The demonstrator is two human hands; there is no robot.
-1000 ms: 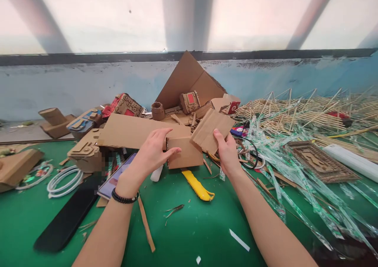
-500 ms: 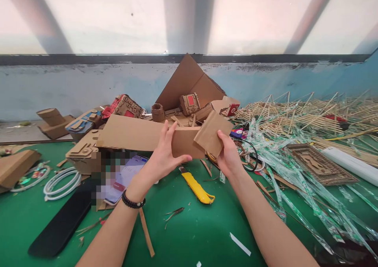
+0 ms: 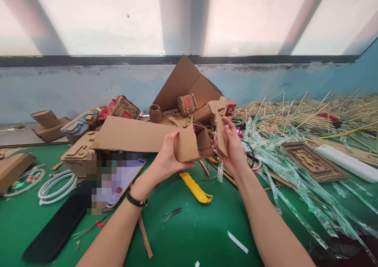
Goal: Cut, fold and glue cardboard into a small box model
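My left hand (image 3: 169,151) is closed round a small cardboard box (image 3: 186,145), thumb beneath and fingers over the top. The box's square open end faces right and shows corrugated edges. A long flat strip of cardboard (image 3: 132,134) stretches left behind that hand; whether it joins the box I cannot tell. In my right hand (image 3: 234,147) is a small cardboard piece (image 3: 221,135), seen nearly edge-on, just right of the opening and apart from it. Below the box a yellow box cutter (image 3: 196,188) lies on the green tabletop (image 3: 183,239).
A phone (image 3: 122,182) and a black slab (image 3: 56,223) lie at left near a coiled white cable (image 3: 57,186). Cardboard models (image 3: 121,107) line the back. Clear plastic wrappers (image 3: 298,192) and thin wooden sticks (image 3: 295,113) spread over the right side.
My left fingers have closed on the box, and its open end has turned into view. My right hand has tilted the cardboard piece from face-on to nearly edge-on.
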